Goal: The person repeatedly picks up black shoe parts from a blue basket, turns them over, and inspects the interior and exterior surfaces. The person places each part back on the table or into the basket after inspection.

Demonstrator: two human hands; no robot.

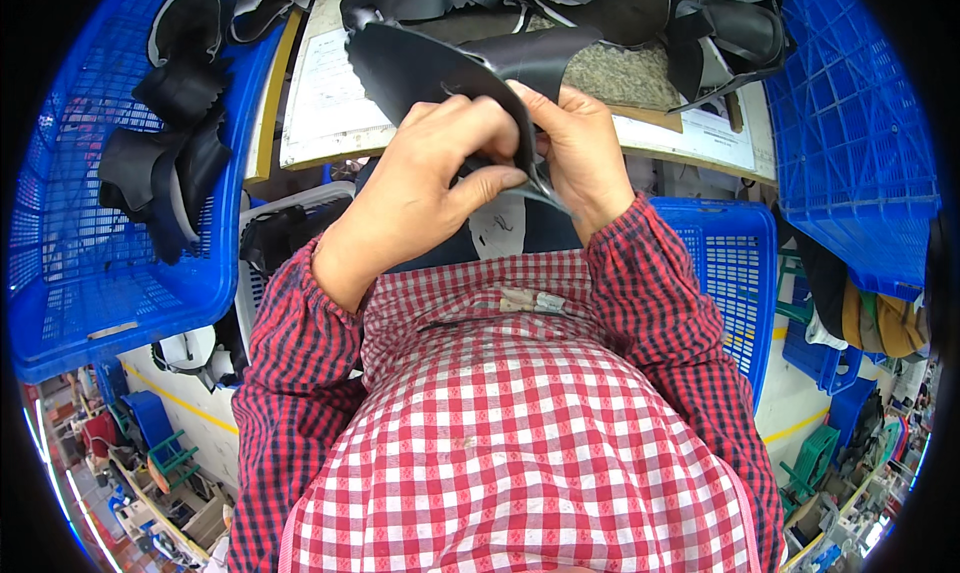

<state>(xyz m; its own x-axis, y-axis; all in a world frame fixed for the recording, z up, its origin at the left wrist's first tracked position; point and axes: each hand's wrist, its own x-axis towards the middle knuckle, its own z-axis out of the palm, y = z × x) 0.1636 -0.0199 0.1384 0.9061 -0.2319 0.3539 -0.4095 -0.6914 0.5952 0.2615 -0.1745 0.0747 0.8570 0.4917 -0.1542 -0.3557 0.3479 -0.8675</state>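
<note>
A black leather shoe upper (415,68) with a jagged edge is held up in front of me, over the near edge of the worktable. My left hand (420,173) is closed on it, fingers curled into its fold and the thumb at its lower edge. On the other side, my right hand (585,158) pinches the rim between thumb and fingers. Part of the piece is hidden behind both hands. More black leather pieces (615,13) lie beyond it on the table, partly over a speckled stone slab (625,76).
At left, a blue crate (95,308) holds several black uppers (185,88). A tall blue crate (850,153) stands at right. Below the table are another blue basket (735,273) and a pale basket (250,223) with dark pieces. Paper sheets (325,98) cover part of the worktable (305,156).
</note>
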